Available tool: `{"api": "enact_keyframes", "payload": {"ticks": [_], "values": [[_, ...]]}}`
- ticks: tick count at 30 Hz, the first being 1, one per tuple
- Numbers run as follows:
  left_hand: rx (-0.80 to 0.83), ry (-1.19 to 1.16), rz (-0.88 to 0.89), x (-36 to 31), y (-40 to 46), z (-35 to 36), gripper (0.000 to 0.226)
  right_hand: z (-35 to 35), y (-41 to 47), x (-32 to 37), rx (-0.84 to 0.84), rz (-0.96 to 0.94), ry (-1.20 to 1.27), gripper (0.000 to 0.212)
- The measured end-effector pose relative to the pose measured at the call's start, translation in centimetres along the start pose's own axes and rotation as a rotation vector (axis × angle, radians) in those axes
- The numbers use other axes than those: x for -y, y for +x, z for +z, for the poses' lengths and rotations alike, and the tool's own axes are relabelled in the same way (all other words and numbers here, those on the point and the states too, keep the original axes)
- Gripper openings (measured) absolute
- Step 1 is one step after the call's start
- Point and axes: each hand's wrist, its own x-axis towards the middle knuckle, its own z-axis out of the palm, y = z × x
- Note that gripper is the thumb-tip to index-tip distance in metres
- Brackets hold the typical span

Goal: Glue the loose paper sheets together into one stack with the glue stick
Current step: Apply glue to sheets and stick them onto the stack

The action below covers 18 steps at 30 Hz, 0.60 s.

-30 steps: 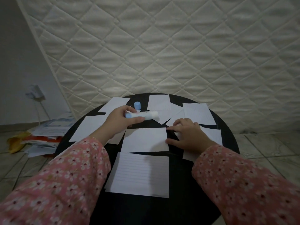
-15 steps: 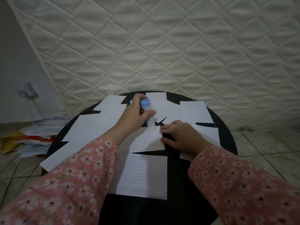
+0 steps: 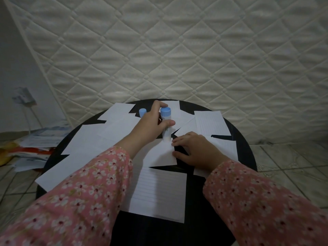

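Note:
Several white lined paper sheets lie scattered on a round black table [image 3: 245, 148]. My left hand [image 3: 150, 125] grips a white glue stick [image 3: 166, 126] with a blue base, held upright with its tip down on the top right corner of the middle sheet [image 3: 159, 153]. My right hand [image 3: 193, 150] rests flat on that sheet's right edge, fingers spread and pinning it. A larger lined sheet [image 3: 159, 192] lies nearer to me. The blue cap [image 3: 142, 112] stands on the table behind my left hand.
A quilted white mattress [image 3: 177, 50] leans upright right behind the table. On the tiled floor at the left lies a heap of papers [image 3: 35, 142], with a wall socket and cord [image 3: 24, 98] above it.
My left hand swung the glue stick from lying sideways to upright and brought its tip down onto the middle sheet's corner. My right hand stayed on the sheet's edge.

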Motion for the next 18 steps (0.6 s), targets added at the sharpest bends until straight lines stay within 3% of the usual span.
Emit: {"api": "enact_keyframes", "payload": {"ticks": [6,18], "values": [[0.152,0.103,0.022,0.4,0.2,-0.8,0.056,-0.1,0.1,0.3,0.003,0.015,-0.004,0.044],[0.107,0.145,0.04,0.4,0.0,-1.1,0.056,0.4,0.3,1.3,-0.073,0.018,-0.009,0.043]]}}
